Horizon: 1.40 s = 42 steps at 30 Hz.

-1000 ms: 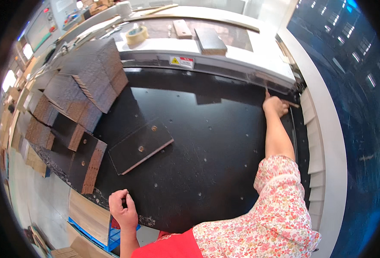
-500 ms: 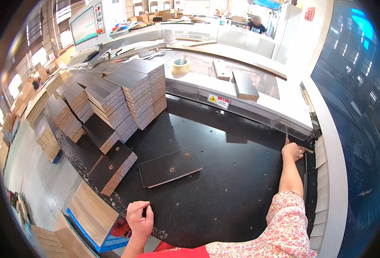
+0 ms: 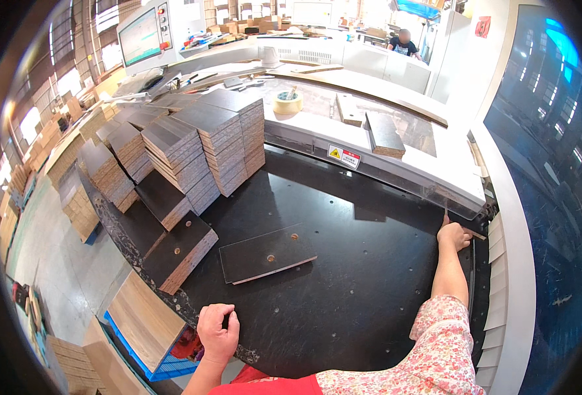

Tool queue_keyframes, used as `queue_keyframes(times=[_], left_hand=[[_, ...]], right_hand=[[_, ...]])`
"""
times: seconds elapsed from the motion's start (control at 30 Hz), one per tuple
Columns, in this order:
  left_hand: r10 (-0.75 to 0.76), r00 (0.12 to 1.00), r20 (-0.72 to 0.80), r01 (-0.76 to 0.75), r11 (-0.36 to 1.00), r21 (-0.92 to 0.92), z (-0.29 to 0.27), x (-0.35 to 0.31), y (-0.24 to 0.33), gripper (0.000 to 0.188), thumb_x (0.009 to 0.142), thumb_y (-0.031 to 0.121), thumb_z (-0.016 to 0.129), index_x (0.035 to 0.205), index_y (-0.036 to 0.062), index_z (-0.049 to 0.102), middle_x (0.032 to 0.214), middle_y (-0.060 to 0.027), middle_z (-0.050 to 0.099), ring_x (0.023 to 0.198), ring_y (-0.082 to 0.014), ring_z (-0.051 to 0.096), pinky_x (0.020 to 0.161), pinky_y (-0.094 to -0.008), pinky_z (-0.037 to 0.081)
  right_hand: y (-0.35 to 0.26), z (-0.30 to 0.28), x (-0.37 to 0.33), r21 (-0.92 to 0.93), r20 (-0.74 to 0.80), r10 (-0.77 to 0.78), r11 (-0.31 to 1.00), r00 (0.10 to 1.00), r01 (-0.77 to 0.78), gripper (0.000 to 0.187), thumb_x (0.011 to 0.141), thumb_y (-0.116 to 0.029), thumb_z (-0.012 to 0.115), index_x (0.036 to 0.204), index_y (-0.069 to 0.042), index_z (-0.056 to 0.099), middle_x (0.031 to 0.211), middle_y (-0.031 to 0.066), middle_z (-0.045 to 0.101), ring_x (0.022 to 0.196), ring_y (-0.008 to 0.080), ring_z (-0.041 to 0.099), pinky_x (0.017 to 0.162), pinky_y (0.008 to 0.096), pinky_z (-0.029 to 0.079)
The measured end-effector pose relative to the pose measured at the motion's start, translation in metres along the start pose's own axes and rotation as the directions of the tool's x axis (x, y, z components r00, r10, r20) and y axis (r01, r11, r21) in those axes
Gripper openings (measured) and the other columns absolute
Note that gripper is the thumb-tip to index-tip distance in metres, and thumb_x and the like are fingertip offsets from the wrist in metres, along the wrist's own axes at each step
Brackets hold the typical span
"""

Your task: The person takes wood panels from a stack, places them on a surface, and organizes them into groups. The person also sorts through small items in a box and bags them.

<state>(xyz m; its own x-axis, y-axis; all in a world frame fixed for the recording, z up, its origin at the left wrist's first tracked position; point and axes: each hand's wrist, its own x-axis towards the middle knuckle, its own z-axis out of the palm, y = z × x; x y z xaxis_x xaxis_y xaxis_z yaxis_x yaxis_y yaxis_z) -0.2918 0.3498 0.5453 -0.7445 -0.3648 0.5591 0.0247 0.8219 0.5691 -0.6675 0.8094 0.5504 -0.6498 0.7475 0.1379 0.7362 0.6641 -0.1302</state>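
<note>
At the far right corner of the black worktable, my right hand is closed around a thin board, of which just a narrow brownish edge shows beside the fingers. The rest of that piece is hidden by the hand and the machine's edge. My left hand is curled in a loose fist over the table's near edge, with nothing visible in it. Between the hands, left of centre, a dark rectangular board with two round holes lies flat. Another holed board lies at the table's left edge.
Stacked dark boards with raw chipboard edges fill the far left of the table. Behind runs a white machine ledge bearing a tape roll and small boards. A control screen stands back left; a person is far behind.
The whole view has shifted slightly, so everything sits a little farther right. Both hands keep their places and grip, and the boards lie as before.
</note>
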Motion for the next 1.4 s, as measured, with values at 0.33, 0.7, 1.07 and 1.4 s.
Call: queue_keyframes(times=[0.33,0.7,1.07,1.4], left_hand=[[0.000,1.000,0.013,0.000,1.000,0.003,0.000,0.000,0.000,0.014,0.073,0.000,0.065,0.086,0.0046,0.063,0.084,-0.0109,0.065,0.078,-0.0299,0.060,0.073,-0.0383,0.047],[0.028,1.000,0.001,-0.028,0.999,0.015,0.000,0.001,0.001,0.015,0.072,-0.002,0.066,0.085,0.0047,0.063,0.083,-0.0109,0.064,0.075,-0.0296,0.060,0.070,-0.0375,0.047],[0.045,0.999,-0.012,-0.045,0.999,-0.010,-0.005,0.003,-0.002,0.010,0.075,0.002,0.068,0.084,0.0051,0.064,0.087,-0.0100,0.067,0.080,-0.0290,0.063,0.071,-0.0375,0.050],[-0.069,0.977,-0.201,0.021,0.973,-0.231,-0.041,-0.113,0.000,0.014,0.079,0.004,0.069,0.092,0.0067,0.065,0.088,-0.0067,0.065,0.085,-0.0285,0.062,0.077,-0.0387,0.050]], right_hand=[[0.001,0.006,0.005,0.007,0.016,-0.009,1.000,1.000,0.009,0.080,0.094,-0.063,0.043,0.130,0.008,0.056,0.151,0.0310,0.030,0.138,0.0417,0.031,0.111,0.0474,0.026],[0.004,0.012,0.011,0.003,-0.017,0.019,1.000,1.000,-0.019,0.072,0.094,-0.063,0.043,0.124,-0.001,0.064,0.150,0.0265,0.036,0.140,0.0403,0.030,0.111,0.0492,0.026],[0.021,0.004,-0.030,0.043,-0.110,-0.376,0.923,0.920,0.382,0.061,0.097,-0.049,0.047,0.121,0.004,0.063,0.132,0.0262,0.054,0.121,0.0405,0.052,0.102,0.0451,0.042],[0.027,-0.074,-0.292,0.934,0.091,-0.990,0.121,0.104,0.337,0.032,0.102,-0.021,0.050,0.111,0.006,0.065,0.107,0.0143,0.069,0.099,0.0212,0.065,0.093,0.0353,0.049]])
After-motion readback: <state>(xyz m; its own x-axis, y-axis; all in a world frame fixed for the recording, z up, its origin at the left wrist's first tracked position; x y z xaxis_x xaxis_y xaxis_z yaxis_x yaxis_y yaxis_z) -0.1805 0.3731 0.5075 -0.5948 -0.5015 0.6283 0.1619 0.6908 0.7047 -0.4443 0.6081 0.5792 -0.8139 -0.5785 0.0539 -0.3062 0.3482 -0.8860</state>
